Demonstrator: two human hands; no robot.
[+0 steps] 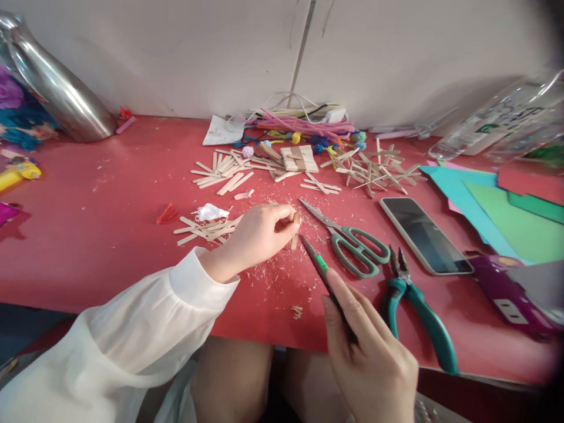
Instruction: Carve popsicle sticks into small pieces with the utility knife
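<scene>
My left hand [264, 232] is closed in a pinch on a small wooden craft stick [295, 239], held a little above the red table. In my right hand [370, 346] is a utility knife [324, 270] with a dark body and a green slider. Its blade points up and left, its tip close to the lower end of the craft stick; whether they touch I cannot tell. Wood shavings [282, 276] are scattered on the table beneath both hands. A pile of craft sticks [194, 230] lies just left of my left hand, partly hidden by it.
Green-handled scissors [359, 249], pliers [418, 311] and a phone [425, 235] lie to the right. More craft sticks [374, 170] and pink pipe cleaners [304, 124] are at the back. A steel jug [66, 88] stands back left; coloured paper [506, 217] lies at right.
</scene>
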